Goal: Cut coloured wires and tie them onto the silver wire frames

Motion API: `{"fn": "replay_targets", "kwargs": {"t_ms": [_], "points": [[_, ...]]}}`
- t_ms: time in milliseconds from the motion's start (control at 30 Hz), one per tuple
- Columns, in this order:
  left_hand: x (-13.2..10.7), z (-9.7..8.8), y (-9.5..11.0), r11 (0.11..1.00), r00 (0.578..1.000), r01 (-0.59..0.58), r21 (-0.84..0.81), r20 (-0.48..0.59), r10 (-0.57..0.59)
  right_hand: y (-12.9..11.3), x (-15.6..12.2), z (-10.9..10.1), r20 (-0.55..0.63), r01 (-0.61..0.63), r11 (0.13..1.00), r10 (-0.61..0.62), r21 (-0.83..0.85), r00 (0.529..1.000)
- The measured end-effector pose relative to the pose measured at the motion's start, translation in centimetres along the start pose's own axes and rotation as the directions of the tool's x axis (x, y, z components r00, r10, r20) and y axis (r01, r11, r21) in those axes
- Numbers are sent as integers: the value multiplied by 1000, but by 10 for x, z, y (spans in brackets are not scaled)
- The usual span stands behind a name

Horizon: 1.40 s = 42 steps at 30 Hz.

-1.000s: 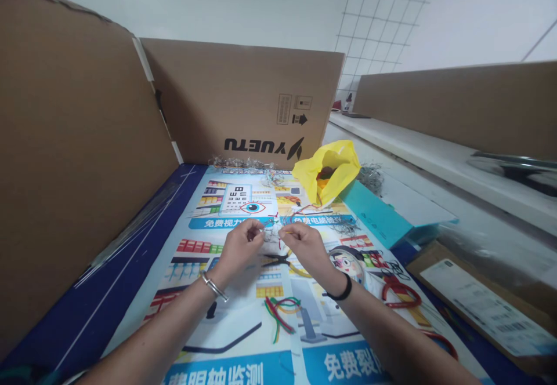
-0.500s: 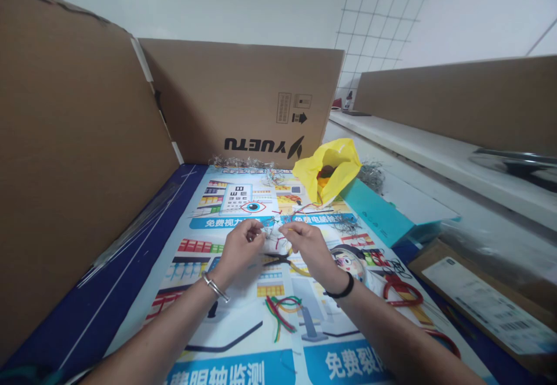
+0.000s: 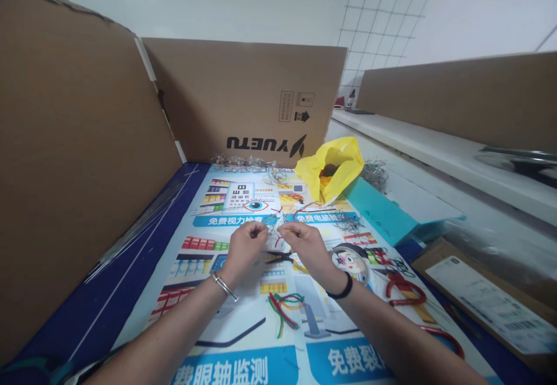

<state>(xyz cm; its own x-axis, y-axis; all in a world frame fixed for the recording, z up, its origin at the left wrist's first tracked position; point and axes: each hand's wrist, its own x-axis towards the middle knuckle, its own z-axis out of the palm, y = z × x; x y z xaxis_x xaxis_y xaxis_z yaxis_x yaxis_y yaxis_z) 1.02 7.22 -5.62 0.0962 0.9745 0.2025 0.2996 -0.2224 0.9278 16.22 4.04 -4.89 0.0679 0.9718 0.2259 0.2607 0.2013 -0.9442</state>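
Note:
My left hand point(image 3: 247, 247) is closed in a pinch above the middle of the printed sheet; what its fingertips hold is too small to make out. Close by on the right, my right hand point(image 3: 307, 249) pinches what looks like a thin yellow wire point(image 3: 282, 229). The fingertips of both hands are a short gap apart. Just beyond them lies a tangle of fine wire bits point(image 3: 273, 219). Pliers point(image 3: 281, 256) with dark jaws and yellow handles lie below the hands, partly covered by the right one. Nearer me is a bundle of red, green and yellow wires point(image 3: 284, 311).
A yellow bag point(image 3: 333, 170) stands open at the back right, beside a turquoise box point(image 3: 387, 214). Wire clippings point(image 3: 243, 160) line the foot of the cardboard wall point(image 3: 243, 95). Red-handled scissors point(image 3: 407, 293) and a labelled carton point(image 3: 483, 298) lie to the right.
My left hand has moved slightly right and its fingers have closed up more. My right hand stays almost in place. The whole view has shifted slightly.

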Motion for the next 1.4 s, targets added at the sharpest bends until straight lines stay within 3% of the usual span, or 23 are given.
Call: {"fn": "replay_targets", "kwargs": {"t_ms": [200, 333, 533, 800, 933, 1167, 1300, 1400], "points": [[-2, -1, 5, 981, 995, 104, -164, 19, -102, 0, 2, 0, -31, 5, 999, -6, -42, 999], [-4, -3, 6, 927, 980, 196, -321, 104, -172, 1, 4, -3, -37, 40, 995, -44, -89, 998], [-6, -6, 5, 902, 977, 179, -392, 175, -118, 1, 6, -5, -54, 32, 991, -40, -130, 998], [-9, -7, 10, 883, 959, 202, -423, 270, -90, -1, 3, -5, 46, 114, 956, -106, -272, 993], [-11, -2, 12, 890, 966, 183, -418, 245, -84, 0, 4, -5, 64, 111, 953, -97, -280, 993], [-14, 3, 16, 929, 985, 144, -341, 139, -101, 2, 2, 2, -1, -45, 991, 45, -127, 999], [-14, 6, 14, 942, 989, 143, -305, 86, -122, -1, 0, 4, -49, -39, 986, 32, -164, 998], [-14, 7, 13, 934, 987, 151, -323, 106, -122, -1, 1, 3, -49, -15, 974, 4, -225, 999]]}}
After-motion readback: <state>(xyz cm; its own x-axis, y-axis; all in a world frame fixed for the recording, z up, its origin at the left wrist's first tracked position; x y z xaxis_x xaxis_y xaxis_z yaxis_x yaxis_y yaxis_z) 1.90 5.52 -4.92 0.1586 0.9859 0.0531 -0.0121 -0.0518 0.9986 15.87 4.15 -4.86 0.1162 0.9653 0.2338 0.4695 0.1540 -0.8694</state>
